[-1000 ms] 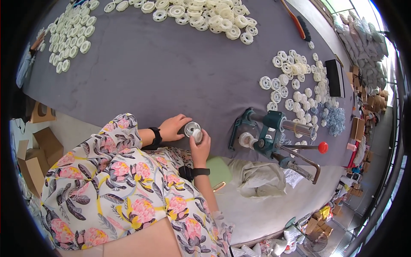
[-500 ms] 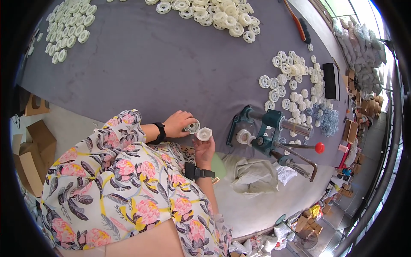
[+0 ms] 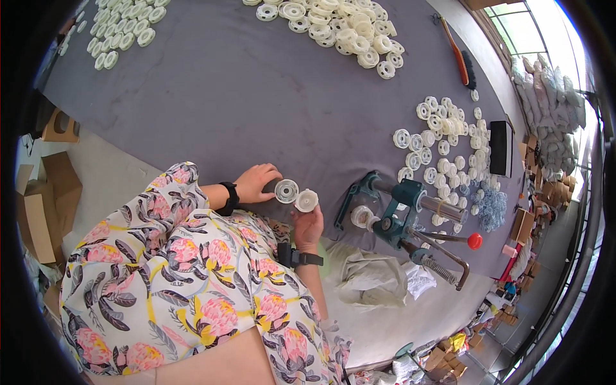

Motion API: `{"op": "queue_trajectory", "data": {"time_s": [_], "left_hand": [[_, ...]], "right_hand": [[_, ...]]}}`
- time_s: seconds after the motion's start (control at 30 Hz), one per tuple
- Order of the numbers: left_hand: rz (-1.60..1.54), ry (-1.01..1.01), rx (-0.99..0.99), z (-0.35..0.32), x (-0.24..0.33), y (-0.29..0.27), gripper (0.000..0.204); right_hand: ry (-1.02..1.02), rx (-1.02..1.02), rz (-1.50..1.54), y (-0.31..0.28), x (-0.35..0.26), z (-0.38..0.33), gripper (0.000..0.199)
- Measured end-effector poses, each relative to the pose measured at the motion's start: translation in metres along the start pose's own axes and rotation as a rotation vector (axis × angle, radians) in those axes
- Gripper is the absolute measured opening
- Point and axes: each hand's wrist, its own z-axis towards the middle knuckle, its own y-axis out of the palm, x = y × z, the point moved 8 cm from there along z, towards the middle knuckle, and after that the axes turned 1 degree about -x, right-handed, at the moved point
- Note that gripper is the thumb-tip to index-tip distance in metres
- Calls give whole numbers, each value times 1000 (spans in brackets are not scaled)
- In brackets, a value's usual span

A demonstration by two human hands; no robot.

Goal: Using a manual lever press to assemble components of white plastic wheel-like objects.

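My left hand (image 3: pixel 259 182) pinches the left rim of a round part (image 3: pixel 287 191) with a clear, shiny ring and a hole in its middle. Close beside it, a white plastic disc (image 3: pixel 306 201) with a small central boss rests in the fingers of my right hand (image 3: pixel 308 227). The two parts lie almost edge to edge near the table's front edge. To the right stands a dark green hand press (image 3: pixel 393 215) with a red-knobbed lever (image 3: pixel 473 241). A white round part (image 3: pixel 360 217) sits at the press.
Cream round parts are heaped at the back (image 3: pixel 350 29) and far left (image 3: pixel 122 29). More white parts (image 3: pixel 443 135) lie beyond the press, near a tangle of bluish clear rings (image 3: pixel 492 210), a black box (image 3: pixel 500 149) and a brush (image 3: pixel 463 61). A pale sack (image 3: pixel 369 276) hangs below the press.
My left fingers have drawn back to the rim, so more of the clear-ringed part shows. The right hand still holds the white disc. The whole view has shifted slightly.
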Motion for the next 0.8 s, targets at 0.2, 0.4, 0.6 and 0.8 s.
{"op": "queue_trajectory", "data": {"time_s": [0.2,0.4,0.6,0.8], "left_hand": [[-26,-27,-7,-1,-6,-1,41],[-10,-9,-3,-4,-11,0,39],[-14,18,-30,-4,-12,2,37],[-13,46,-53,-6,-15,5,35]], "right_hand": [[16,-150,85,14,3,-1,41],[-25,-151,50,20,4,-8,44],[-49,-184,128,24,7,-12,51],[-41,-258,264,34,9,-19,57]]}}
